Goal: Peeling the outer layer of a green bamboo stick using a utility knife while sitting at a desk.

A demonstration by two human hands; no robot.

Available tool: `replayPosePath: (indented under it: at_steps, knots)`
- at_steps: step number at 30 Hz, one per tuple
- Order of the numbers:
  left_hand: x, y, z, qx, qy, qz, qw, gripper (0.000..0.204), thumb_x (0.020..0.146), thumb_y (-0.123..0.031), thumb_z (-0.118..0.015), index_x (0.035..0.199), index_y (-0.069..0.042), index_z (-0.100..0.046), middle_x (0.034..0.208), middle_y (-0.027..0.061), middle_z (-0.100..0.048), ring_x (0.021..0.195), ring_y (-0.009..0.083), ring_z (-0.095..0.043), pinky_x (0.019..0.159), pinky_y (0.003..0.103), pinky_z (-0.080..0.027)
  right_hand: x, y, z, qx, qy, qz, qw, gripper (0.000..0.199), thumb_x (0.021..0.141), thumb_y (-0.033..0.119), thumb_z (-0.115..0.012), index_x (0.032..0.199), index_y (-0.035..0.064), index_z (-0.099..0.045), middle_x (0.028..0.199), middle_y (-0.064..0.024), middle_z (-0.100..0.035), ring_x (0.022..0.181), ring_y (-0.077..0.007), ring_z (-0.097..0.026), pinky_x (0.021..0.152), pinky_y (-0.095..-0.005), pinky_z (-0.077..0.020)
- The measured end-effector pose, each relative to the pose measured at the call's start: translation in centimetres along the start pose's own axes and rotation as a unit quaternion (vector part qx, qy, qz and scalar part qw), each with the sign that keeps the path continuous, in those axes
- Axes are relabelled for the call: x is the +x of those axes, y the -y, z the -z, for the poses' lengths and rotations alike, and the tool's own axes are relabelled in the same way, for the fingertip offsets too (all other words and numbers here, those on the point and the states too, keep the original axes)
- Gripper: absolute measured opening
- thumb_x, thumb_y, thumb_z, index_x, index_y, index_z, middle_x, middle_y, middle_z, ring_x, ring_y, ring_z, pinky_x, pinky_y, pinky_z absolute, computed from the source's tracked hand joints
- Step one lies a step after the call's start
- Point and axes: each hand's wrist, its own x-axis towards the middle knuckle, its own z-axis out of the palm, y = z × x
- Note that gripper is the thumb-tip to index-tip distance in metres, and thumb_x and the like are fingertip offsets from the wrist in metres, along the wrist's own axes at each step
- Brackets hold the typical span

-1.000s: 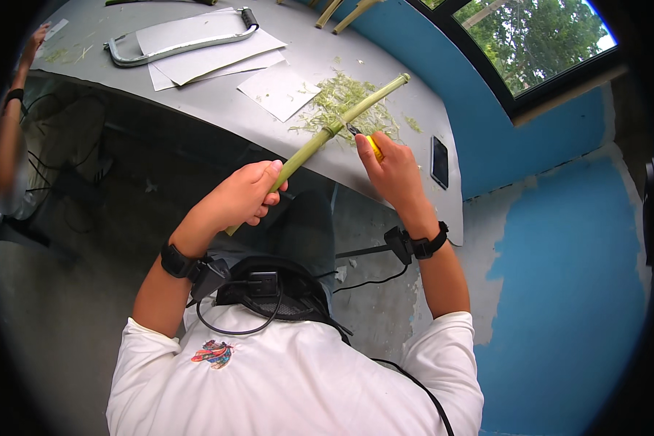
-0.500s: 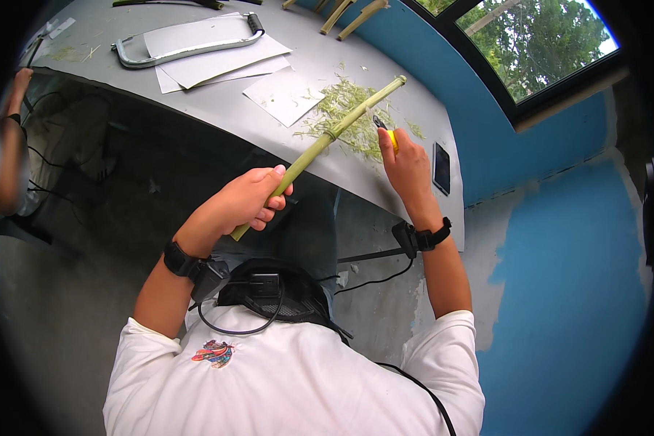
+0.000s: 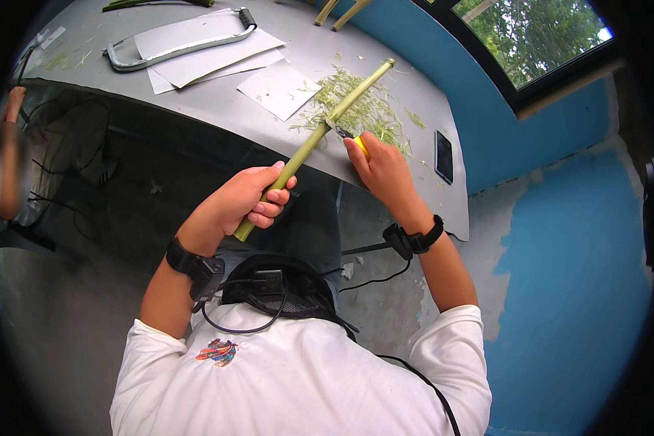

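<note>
My left hand point(image 3: 248, 198) is closed round the lower part of a green bamboo stalk point(image 3: 305, 150), which slants up and away to the right over the table edge. In my right hand point(image 3: 382, 168) is a yellow utility knife point(image 3: 360, 147), its dark front end against the stalk at the ringed joint. The blade itself is too small to make out clearly. Thin pale green shavings point(image 3: 374, 112) lie heaped on the table beneath and beside the stalk's far half.
On the grey table point(image 3: 211, 112) a hacksaw point(image 3: 178, 54) rests across white paper sheets point(image 3: 218, 69); another sheet point(image 3: 277, 89) lies nearer the shavings. A phone point(image 3: 443, 157) sits by the right edge. Bamboo pieces point(image 3: 349, 13) stand at the back. Another person's arm point(image 3: 9, 160) shows far left.
My right hand has drawn the knife down the stalk, toward me and to the left, as far as the joint. My left hand keeps its grip on the stalk.
</note>
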Motion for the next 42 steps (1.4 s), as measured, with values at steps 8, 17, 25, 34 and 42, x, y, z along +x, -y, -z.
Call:
replayPosePath:
  at_steps: [8,17,25,34,42]
  knots:
    - [-0.5,0.1,0.3,-0.049,0.016,0.023,0.998,0.037,0.125,-0.042,-0.041,0.112,-0.011,-0.056,0.077,-0.0086,-0.042,0.053,-0.0006,-0.029,0.043,0.017,-0.027,1.1,0.8,2.6,-0.016,-0.007,-0.016,1.000,0.052,0.116,0.050,-0.061,0.093,0.0038,-0.058,0.071,-0.0213,-0.066,0.067,-0.0472,-0.067,0.062,-0.0558,-0.0520]
    - [-0.7,0.7,-2.3,0.046,-0.075,-0.014,0.996,0.039,0.124,-0.047,-0.046,0.112,-0.011,-0.057,0.078,-0.0074,-0.046,0.055,-0.0002,-0.031,0.046,0.019,-0.029,0.1,2.4,2.0,0.017,0.042,-0.039,0.998,0.054,0.116,0.047,-0.063,0.087,0.0014,-0.059,0.071,-0.0253,-0.061,0.069,-0.0495,-0.062,0.064,-0.0568,-0.0468]
    - [-0.7,1.0,-1.9,0.020,-0.058,0.003,0.998,0.039,0.124,-0.046,-0.045,0.111,-0.011,-0.057,0.077,-0.0079,-0.044,0.054,-0.0004,-0.030,0.045,0.018,-0.029,1.7,-0.2,2.9,-0.040,-0.030,-0.049,0.998,0.054,0.116,0.050,-0.060,0.091,0.0026,-0.059,0.069,-0.0227,-0.065,0.067,-0.0476,-0.066,0.062,-0.0561,-0.0520]
    - [0.4,0.6,-1.3,-0.111,0.065,0.055,0.990,0.045,0.123,-0.054,-0.043,0.103,-0.015,-0.051,0.072,-0.0103,-0.036,0.051,-0.0013,-0.025,0.040,0.016,-0.023,-0.5,1.4,1.3,0.040,0.026,-0.023,0.999,0.055,0.115,0.050,-0.063,0.088,0.0024,-0.060,0.071,-0.0239,-0.066,0.069,-0.0487,-0.067,0.063,-0.0585,-0.0507]
    - [0.6,0.0,-1.9,-0.073,0.050,0.058,0.994,0.050,0.121,-0.060,-0.046,0.093,-0.018,-0.045,0.068,-0.0111,-0.029,0.048,-0.0012,-0.021,0.037,0.017,-0.020,1.4,-0.8,0.7,-0.037,-0.024,-0.021,0.999,0.055,0.116,0.051,-0.060,0.090,0.0027,-0.061,0.073,-0.0239,-0.067,0.068,-0.0487,-0.068,0.063,-0.0582,-0.0518]
